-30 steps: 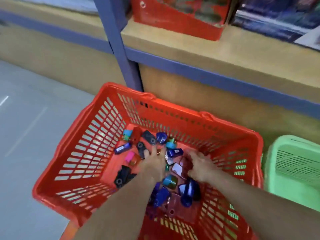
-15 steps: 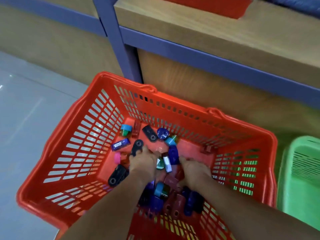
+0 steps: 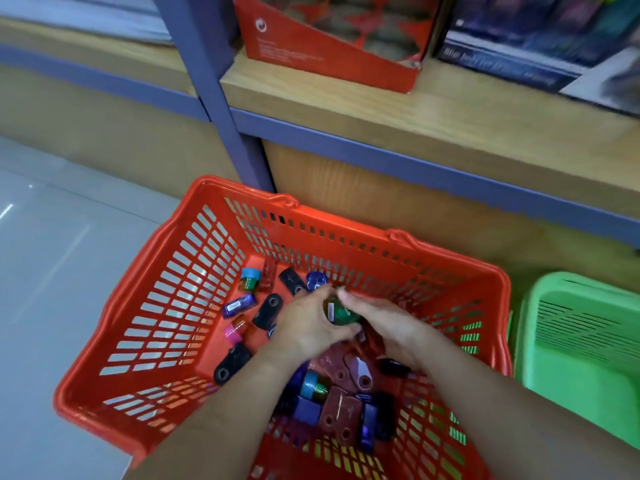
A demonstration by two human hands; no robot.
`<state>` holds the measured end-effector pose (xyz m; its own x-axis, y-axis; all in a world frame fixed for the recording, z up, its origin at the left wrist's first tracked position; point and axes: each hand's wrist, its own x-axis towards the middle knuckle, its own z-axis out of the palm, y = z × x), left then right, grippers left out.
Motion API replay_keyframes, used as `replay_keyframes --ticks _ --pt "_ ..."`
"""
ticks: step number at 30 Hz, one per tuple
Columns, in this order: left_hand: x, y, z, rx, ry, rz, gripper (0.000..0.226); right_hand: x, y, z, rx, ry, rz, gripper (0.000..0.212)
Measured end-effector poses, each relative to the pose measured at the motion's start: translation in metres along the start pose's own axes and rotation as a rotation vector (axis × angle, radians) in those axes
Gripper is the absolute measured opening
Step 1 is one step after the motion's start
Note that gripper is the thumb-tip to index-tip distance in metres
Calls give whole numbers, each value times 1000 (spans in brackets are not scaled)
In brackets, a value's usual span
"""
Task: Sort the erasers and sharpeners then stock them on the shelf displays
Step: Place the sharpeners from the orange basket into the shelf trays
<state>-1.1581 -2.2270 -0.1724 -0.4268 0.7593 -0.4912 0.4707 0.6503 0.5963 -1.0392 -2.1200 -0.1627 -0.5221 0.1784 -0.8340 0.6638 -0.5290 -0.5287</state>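
A red plastic basket (image 3: 194, 306) stands on the floor below the shelf, with several loose sharpeners in it: black (image 3: 268, 311), purple (image 3: 239, 304), pink (image 3: 232, 332), dark red (image 3: 337, 415) and teal-capped (image 3: 250, 278). Both my hands are inside the basket, raised above the pile. My left hand (image 3: 308, 323) and my right hand (image 3: 381, 323) are cupped together around a green sharpener (image 3: 341, 311) and other small pieces between the palms. What else lies between them is hidden.
A green plastic basket (image 3: 581, 358) stands to the right of the red one. Above is a wooden shelf (image 3: 415, 112) with blue edging, bearing a red display box (image 3: 329, 39) and dark packets (image 3: 526, 39). A blue upright post (image 3: 221, 109) rises behind the basket. Grey floor lies left.
My hands have come up off the pile and closed together around a green sharpener. The view has tilted up, showing more of the shelf.
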Motion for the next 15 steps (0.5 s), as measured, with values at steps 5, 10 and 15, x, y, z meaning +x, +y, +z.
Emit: replay_keyframes --ticks 5,10,15 --pt "0 5 2 154 -94 57 67 -28 -8 -10 -176 -66 -45 27" --pt "13 -4 15 85 57 -130 16 -27 -1 -11 -60 307 -122 28" --pt "23 -17 40 378 71 -271 54 -32 -4 -10 4 370 -293 35"
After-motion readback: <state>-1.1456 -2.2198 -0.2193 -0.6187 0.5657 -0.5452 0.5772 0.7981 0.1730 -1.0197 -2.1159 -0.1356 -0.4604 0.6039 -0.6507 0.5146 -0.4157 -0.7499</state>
